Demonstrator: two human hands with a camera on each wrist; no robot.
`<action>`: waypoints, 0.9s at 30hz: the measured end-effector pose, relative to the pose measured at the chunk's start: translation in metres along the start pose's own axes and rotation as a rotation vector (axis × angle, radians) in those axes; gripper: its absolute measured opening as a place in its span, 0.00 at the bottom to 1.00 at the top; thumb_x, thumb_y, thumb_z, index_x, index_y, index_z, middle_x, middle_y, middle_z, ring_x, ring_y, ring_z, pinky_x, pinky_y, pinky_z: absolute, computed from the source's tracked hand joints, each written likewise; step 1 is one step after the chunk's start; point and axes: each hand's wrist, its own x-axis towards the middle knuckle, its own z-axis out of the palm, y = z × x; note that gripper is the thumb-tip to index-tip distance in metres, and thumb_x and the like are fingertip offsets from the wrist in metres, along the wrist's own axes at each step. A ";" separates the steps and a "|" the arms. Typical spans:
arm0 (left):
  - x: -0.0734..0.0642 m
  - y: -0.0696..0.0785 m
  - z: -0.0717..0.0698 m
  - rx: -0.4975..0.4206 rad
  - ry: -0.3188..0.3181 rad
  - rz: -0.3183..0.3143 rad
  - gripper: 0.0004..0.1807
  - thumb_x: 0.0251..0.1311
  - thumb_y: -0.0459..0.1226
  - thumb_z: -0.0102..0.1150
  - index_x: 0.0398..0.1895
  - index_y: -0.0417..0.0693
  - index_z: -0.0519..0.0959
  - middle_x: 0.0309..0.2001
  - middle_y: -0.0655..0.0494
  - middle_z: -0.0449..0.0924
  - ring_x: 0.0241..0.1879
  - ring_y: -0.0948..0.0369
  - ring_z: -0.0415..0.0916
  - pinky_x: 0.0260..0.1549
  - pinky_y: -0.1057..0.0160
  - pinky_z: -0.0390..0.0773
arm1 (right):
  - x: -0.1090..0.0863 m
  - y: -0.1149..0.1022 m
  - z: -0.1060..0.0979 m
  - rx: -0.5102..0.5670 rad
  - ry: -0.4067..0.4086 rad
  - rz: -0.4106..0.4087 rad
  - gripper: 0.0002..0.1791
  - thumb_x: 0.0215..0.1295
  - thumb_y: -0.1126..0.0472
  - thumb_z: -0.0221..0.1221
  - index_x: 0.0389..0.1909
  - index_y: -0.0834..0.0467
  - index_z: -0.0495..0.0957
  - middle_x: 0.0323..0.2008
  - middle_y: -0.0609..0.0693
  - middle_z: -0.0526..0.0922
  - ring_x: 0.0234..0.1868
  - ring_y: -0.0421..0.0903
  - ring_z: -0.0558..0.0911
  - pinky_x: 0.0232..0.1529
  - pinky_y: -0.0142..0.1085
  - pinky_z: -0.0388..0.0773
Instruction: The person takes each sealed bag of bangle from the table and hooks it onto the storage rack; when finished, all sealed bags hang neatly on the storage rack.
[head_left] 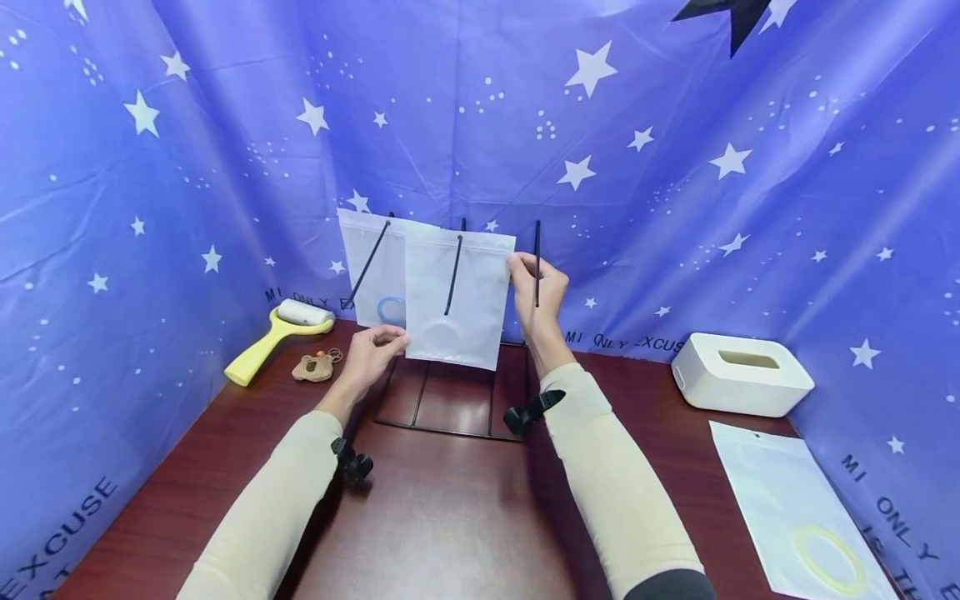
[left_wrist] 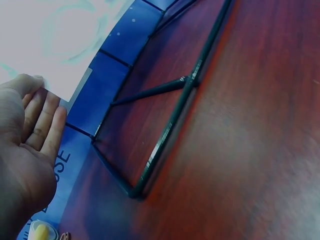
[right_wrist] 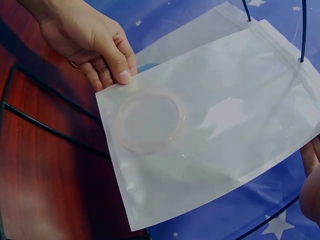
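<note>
A white zip pouch [head_left: 476, 287] with a pale round ring [right_wrist: 120, 122] showing through it hangs on the middle hook [head_left: 454, 279] of a black wire rack [head_left: 457, 432]. My left hand [head_left: 367, 358] pinches its lower left edge between thumb and fingers. Near the top right corner, my right hand [head_left: 543, 296] pinches the opposite edge, behind the rack's right hook [head_left: 537, 275]. A second white pouch [head_left: 360, 250], holding a blue ring [head_left: 384, 312], hangs on the left hook and is partly covered by the first. Only part of the right hand enters the right wrist view.
At the left lie a yellow-handled lint roller [head_left: 262, 350] and a small brown bear-shaped trinket [head_left: 311, 367]. A white tissue box [head_left: 735, 387] stands at the right, with another white pouch [head_left: 772, 475] with a yellow ring in front of it. Blue star-patterned cloth [head_left: 480, 108] surrounds the table.
</note>
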 end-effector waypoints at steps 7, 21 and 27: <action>0.010 0.000 0.010 -0.065 0.014 -0.023 0.15 0.67 0.38 0.67 0.48 0.34 0.85 0.33 0.57 0.86 0.33 0.68 0.79 0.39 0.67 0.81 | 0.005 -0.004 0.006 -0.039 0.031 0.026 0.08 0.66 0.60 0.68 0.39 0.61 0.90 0.28 0.45 0.85 0.29 0.38 0.80 0.35 0.28 0.78; 0.008 -0.002 0.016 -0.047 0.066 -0.029 0.11 0.64 0.37 0.70 0.45 0.38 0.88 0.38 0.51 0.90 0.35 0.68 0.81 0.38 0.73 0.78 | 0.003 0.019 -0.003 -0.025 0.024 0.023 0.08 0.65 0.60 0.68 0.40 0.61 0.89 0.28 0.41 0.84 0.32 0.36 0.79 0.38 0.27 0.76; -0.006 -0.012 0.001 0.033 0.015 -0.096 0.15 0.64 0.38 0.70 0.51 0.40 0.86 0.44 0.50 0.90 0.37 0.75 0.79 0.41 0.76 0.77 | -0.007 0.038 -0.024 -0.088 0.023 -0.006 0.11 0.65 0.65 0.67 0.46 0.67 0.87 0.40 0.61 0.89 0.36 0.34 0.81 0.42 0.24 0.78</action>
